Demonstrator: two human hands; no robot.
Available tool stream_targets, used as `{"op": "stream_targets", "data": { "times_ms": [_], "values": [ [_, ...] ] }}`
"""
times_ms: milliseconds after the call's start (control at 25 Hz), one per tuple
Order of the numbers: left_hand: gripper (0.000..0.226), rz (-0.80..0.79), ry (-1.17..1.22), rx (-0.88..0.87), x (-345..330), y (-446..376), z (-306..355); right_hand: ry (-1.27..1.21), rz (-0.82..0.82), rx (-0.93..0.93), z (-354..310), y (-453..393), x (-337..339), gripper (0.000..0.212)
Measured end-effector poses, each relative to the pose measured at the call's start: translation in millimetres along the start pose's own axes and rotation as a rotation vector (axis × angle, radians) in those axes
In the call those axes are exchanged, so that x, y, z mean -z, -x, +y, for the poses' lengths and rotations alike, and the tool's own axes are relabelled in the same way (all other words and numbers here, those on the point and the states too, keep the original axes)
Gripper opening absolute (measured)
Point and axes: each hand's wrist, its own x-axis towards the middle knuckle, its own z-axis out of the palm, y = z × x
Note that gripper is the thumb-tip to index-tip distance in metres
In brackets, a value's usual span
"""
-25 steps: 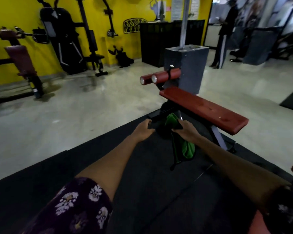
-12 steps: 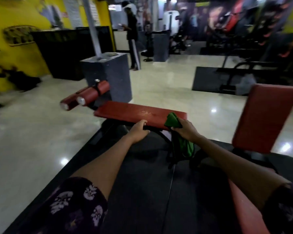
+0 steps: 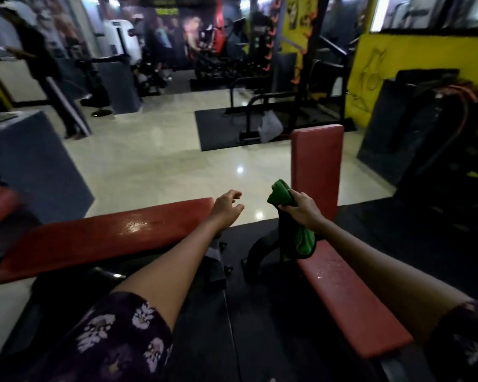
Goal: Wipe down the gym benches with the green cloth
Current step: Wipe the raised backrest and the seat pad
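Note:
My right hand (image 3: 301,209) grips the green cloth (image 3: 281,194), whose lower part hangs down with a black edge over the near end of a red bench seat (image 3: 348,296). That bench has an upright red backrest (image 3: 318,161) just behind the cloth. A second flat red bench (image 3: 94,238) runs off to the left. My left hand (image 3: 228,206) hovers with loosely curled fingers over that bench's right end and holds nothing.
A grey block (image 3: 36,166) stands behind the left bench. A person (image 3: 39,59) stands at the far left. A black mat (image 3: 224,128) carries a dark rack frame at the back. A black machine (image 3: 431,128) stands at right before the yellow wall.
The view has swung right. My left hand has lifted off the flat bench's edge. My right hand with the cloth now sits in front of the upright backrest.

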Motion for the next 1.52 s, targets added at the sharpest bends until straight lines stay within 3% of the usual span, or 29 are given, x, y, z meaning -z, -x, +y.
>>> {"op": "stream_targets", "data": {
  "times_ms": [240,600,840,1240,1360,1520],
  "values": [
    [0.038,-0.192,-0.027,-0.145,-48,-127,32,0.036,0.121,-0.132,57,-90,47,0.044],
    [0.039,-0.332,-0.009,-0.228,-99,-314,57,0.045,0.158,-0.266,115,-242,77,0.047],
    [0.035,-0.378,-0.007,-0.37,-129,-469,80,0.051,0.286,-0.363,149,-348,89,0.05],
    [0.044,-0.508,-0.18,-0.467,-208,-615,110,0.059,0.358,-0.541,192,-440,125,0.054],
    [0.042,-0.45,-0.118,-0.43,-233,-629,116,0.112,0.41,-0.53,208,-484,150,0.055],
    [0.04,0.026,-0.056,-0.544,-257,-620,111,0.331,0.385,-0.469,211,-533,137,0.058]
  ]
}}
